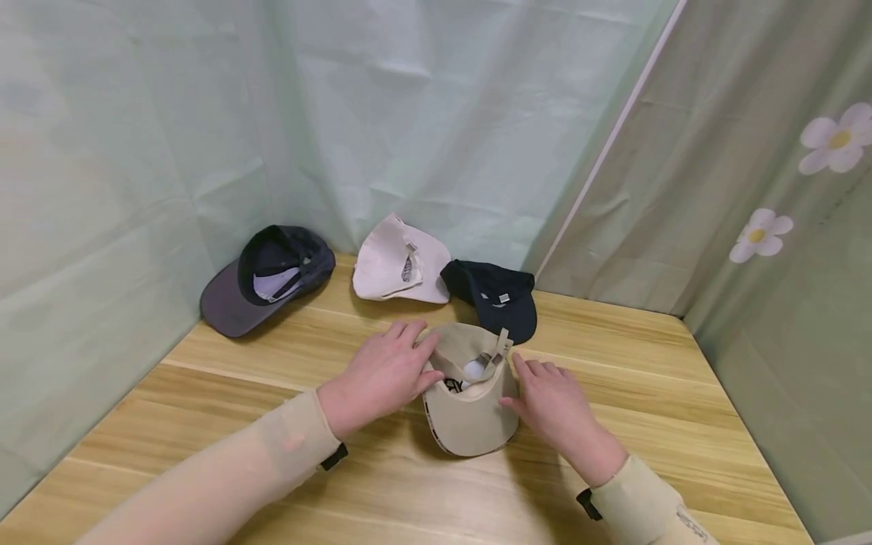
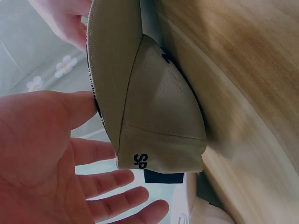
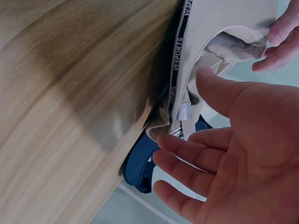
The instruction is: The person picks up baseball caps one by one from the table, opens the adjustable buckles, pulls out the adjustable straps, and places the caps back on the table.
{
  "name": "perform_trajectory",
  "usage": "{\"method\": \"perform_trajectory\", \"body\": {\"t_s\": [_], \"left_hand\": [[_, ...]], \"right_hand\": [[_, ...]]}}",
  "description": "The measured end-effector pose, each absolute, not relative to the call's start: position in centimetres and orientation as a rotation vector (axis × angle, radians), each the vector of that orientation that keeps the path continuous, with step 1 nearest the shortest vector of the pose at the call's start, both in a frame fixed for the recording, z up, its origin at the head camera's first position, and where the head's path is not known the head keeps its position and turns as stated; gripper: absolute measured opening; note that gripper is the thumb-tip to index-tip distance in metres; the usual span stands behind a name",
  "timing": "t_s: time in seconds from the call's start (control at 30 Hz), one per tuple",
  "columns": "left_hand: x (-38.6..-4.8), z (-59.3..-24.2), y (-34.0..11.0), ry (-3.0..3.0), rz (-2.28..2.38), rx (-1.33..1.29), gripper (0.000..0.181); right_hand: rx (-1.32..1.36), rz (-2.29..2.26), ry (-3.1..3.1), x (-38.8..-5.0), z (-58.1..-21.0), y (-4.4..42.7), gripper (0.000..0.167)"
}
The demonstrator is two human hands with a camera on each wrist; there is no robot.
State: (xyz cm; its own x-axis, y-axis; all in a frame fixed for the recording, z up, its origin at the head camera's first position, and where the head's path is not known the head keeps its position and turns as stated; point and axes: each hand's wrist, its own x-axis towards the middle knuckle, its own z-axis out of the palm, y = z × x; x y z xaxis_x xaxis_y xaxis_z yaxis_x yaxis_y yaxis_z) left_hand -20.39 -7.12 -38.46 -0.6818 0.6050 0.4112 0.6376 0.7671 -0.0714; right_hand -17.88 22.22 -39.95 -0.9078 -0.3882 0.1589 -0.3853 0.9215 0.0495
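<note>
A beige baseball cap [image 1: 474, 424] lies upside down on the wooden table, its brim toward me and its strap at the far right. My left hand [image 1: 381, 376] is at its left side; in the left wrist view the thumb touches the brim's edge and the fingers extend loosely. Along the right side is my right hand [image 1: 560, 409], fingers loosely extended, the thumb near the brim and the index finger near the strap. Dark lettering runs along the cap's edge tape [image 3: 178, 56] in the right wrist view.
Behind the beige cap lie a navy cap [image 1: 512, 312], a pale pinkish-white cap [image 1: 377, 266] and, farther left, a dark grey cap [image 1: 233, 304]. Pale curtains [image 1: 436, 113] surround the wooden table [image 1: 654, 424] at the back and sides.
</note>
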Motion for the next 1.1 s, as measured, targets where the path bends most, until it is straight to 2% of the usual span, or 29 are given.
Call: {"method": "perform_trajectory", "body": {"t_s": [0.17,0.4,0.67,0.97,1.1], "left_hand": [[-20.3,-38.4,-7.2,-2.56,-0.124,-0.941,0.058],[-20.2,-38.4,-7.0,-2.599,-0.143,-0.931,0.055],[-20.1,-38.5,-7.0,-2.605,-0.172,-0.907,0.047],[-20.6,-38.4,-7.0,-2.652,-0.248,-0.956,0.038],[-21.0,-38.7,-7.1,-2.62,-0.267,-1.002,0.034]], "right_hand": [[0.716,-0.001,-2.887,-17.9,-40.3,22.4,0.073],[0.867,0.054,-2.84,-17.5,-40.8,22.9,0.051],[0.862,0.063,-2.865,-16.8,-40.9,22.9,0.049],[0.792,0.069,-2.904,-15.3,-40.9,21.9,0.031],[0.828,0.033,-2.844,-14.6,-40.8,21.7,0.029]]}}
